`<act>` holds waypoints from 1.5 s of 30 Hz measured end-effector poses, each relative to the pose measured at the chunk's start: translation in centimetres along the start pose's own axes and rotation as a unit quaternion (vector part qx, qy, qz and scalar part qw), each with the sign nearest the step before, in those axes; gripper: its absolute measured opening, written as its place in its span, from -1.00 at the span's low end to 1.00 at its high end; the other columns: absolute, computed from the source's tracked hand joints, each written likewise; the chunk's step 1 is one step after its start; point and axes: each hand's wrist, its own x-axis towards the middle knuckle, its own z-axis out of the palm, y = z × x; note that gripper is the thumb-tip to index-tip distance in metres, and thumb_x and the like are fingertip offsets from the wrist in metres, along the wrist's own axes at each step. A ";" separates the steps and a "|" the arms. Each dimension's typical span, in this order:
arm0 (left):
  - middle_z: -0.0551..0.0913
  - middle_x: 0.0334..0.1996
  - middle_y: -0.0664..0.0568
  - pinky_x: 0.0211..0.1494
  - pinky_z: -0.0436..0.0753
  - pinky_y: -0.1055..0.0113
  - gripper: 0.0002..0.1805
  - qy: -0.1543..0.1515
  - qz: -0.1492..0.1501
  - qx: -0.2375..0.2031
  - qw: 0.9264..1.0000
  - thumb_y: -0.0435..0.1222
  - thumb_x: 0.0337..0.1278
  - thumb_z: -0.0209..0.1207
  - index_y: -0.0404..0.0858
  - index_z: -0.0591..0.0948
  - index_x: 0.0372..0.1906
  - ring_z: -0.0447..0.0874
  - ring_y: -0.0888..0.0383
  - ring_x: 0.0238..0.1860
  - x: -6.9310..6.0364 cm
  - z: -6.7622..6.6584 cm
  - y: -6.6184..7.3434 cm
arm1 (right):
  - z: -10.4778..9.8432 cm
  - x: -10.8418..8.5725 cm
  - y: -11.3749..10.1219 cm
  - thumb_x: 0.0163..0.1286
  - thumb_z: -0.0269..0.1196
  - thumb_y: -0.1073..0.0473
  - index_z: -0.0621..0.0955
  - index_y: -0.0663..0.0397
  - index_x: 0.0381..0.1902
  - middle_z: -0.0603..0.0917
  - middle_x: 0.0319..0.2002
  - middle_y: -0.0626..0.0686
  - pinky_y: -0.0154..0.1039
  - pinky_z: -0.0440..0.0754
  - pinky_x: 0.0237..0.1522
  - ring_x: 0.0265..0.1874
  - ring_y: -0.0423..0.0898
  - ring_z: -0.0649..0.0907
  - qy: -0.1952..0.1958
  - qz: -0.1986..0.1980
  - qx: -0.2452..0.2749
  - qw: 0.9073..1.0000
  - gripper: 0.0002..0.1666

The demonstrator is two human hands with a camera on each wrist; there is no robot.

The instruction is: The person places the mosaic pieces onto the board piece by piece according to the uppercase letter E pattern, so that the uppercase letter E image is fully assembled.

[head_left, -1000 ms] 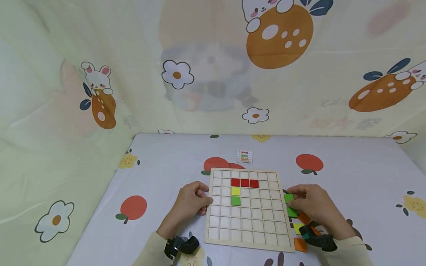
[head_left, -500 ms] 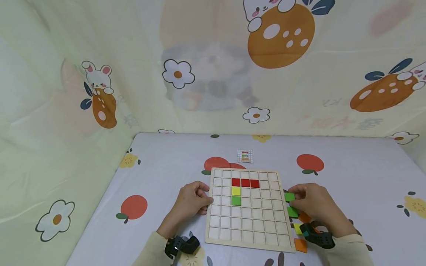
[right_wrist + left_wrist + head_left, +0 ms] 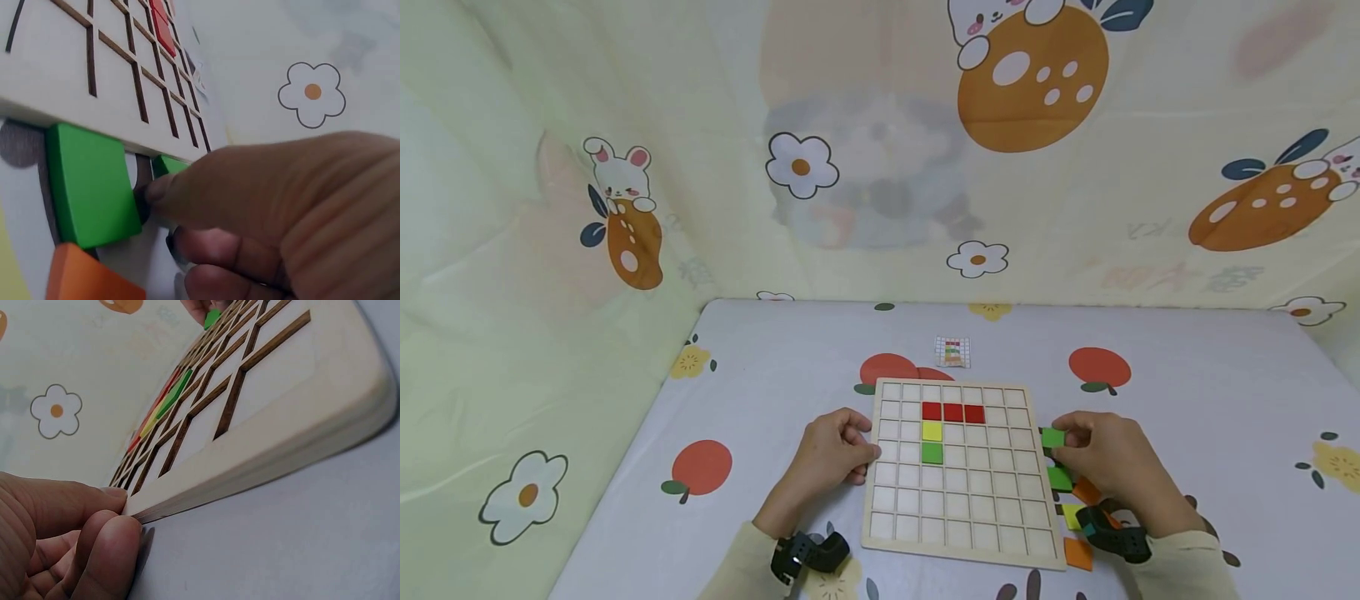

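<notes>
A wooden grid board [image 3: 958, 533] lies on the table, holding three red tiles [image 3: 952, 412] in a row, with a yellow tile [image 3: 932, 431] and a green tile [image 3: 932, 452] below the leftmost. My left hand [image 3: 831, 450] pinches the board's left edge; in the left wrist view the thumb and fingers [image 3: 106, 550] meet at that edge. At the board's right side my right hand [image 3: 1105, 454] pinches a green tile [image 3: 1052, 437]. Another green tile [image 3: 1059, 479] lies just nearer, against the board; in the right wrist view this green tile [image 3: 94, 187] is beside the thumb.
Orange tiles, one [image 3: 1078, 553] by the board's near right corner, and a yellow tile [image 3: 1071, 517] lie along the board's right side, partly under the right wrist. A small printed grid card [image 3: 952, 352] lies behind the board. A patterned curtain [image 3: 880, 275] stands behind the table.
The right hand has moved slightly away along the board's right side with the green tile, opening a gap from the other green tile. The left hand stays on the board's edge.
</notes>
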 end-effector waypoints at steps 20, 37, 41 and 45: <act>0.63 -0.51 0.00 -0.54 0.69 0.39 -0.70 -0.002 0.007 -0.003 1.000 -0.42 0.19 0.42 -0.33 0.59 -0.03 0.58 0.22 -0.69 0.2 0.0 -0.5 | 1.8 -0.1 -1.8 0.19 0.56 0.20 0.79 0.20 -0.09 0.70 -0.31 -0.07 -0.34 0.61 -0.35 -0.32 -0.13 0.60 0.051 -0.090 0.073 0.992 -0.66; 0.63 -0.51 0.00 -0.54 0.69 0.39 -0.70 -0.003 0.005 -0.003 1.000 -0.42 0.19 0.42 -0.33 0.59 -0.03 0.59 0.22 -0.69 0.2 -0.1 -0.4 | 4.1 0.5 -4.8 0.19 0.53 0.23 0.80 0.12 -0.12 0.63 -0.37 -0.11 -0.31 0.61 -0.31 -0.35 -0.16 0.56 0.025 -0.129 0.076 0.988 -0.72; 0.63 -0.51 0.00 -0.54 0.70 0.39 -0.70 -0.002 0.005 -0.001 1.000 -0.42 0.19 0.43 -0.33 0.60 -0.03 0.59 0.22 -0.69 0.2 0.0 -0.4 | 4.5 0.6 -5.4 0.19 0.52 0.22 0.80 0.13 -0.09 0.62 -0.37 -0.12 -0.31 0.59 -0.32 -0.36 -0.16 0.55 0.020 -0.136 0.073 0.988 -0.69; 0.62 -0.52 0.00 -0.54 0.69 0.39 -0.70 0.001 0.005 0.001 1.000 -0.42 0.18 0.43 -0.33 0.60 -0.04 0.58 0.22 -0.69 0.2 0.1 -0.3 | 4.8 0.7 -6.0 0.19 0.53 0.20 0.80 0.13 -0.07 0.64 -0.32 -0.11 -0.31 0.59 -0.30 -0.33 -0.17 0.55 0.017 -0.145 0.064 0.987 -0.68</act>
